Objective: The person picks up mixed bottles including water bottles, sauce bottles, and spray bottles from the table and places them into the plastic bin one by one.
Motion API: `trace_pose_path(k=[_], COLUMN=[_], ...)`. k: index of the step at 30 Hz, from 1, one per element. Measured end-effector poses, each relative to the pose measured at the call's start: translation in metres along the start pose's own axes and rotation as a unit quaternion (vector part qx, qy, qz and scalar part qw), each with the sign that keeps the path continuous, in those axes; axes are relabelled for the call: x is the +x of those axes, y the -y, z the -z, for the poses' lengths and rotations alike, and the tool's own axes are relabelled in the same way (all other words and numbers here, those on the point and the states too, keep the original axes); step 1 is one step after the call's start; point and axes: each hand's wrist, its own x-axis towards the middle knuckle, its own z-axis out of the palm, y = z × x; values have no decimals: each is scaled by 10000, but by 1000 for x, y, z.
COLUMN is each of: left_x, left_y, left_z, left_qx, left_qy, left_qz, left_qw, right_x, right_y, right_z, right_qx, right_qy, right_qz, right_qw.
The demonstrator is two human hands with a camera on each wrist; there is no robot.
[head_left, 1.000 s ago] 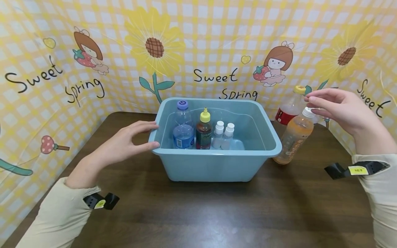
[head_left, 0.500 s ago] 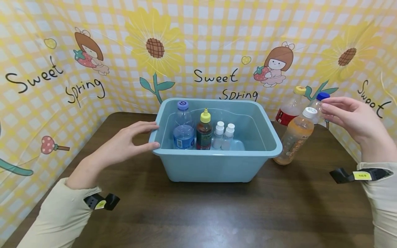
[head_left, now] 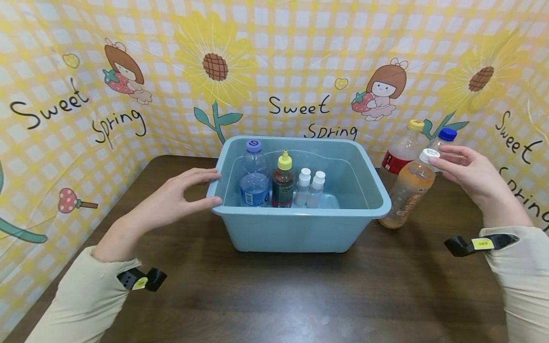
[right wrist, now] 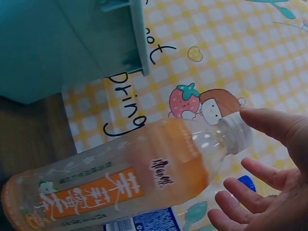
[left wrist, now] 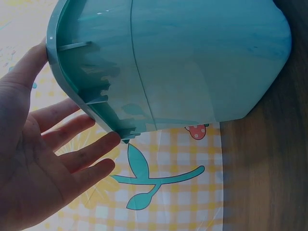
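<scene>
The orange-labelled bottle (head_left: 406,193) stands on the table (head_left: 274,295) just beyond the right end of the blue tub (head_left: 291,233), its long axis running up from base to white cap (head_left: 429,155) and slanting toward your right in the head view. Your right hand (head_left: 473,175) is by far the nearer: the cap is at your thumb tip, while the body lies below and to the left of your palm. Your thumb and fingers there are well apart, not closed round anything; whether the thumb touches the cap, you cannot tell. Behind the bottle stand a yellow-capped bottle (head_left: 394,162) and a blue-capped bottle (head_left: 447,135). Inside the tub, toward its left, are a purple-capped bottle (head_left: 255,188), a yellow-nozzled bottle (head_left: 283,186) and two small white-capped bottles (head_left: 315,190). Your left hand (head_left: 173,197) rests its spread thumb and fingers against the tub's left rim, without gripping it.
</scene>
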Motion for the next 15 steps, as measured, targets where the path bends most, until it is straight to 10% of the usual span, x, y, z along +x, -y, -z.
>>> trace_pose_path(k=[15], left_x=[0], left_y=[0], left_z=[-1], left_qx=[-8], left_qy=[-36], left_qz=[-42], left_qw=[10000], right_x=[7], right_y=[-11], right_z=[-7], right_qx=[-836], right_qy=[212], right_qz=[-321], right_qw=[9958])
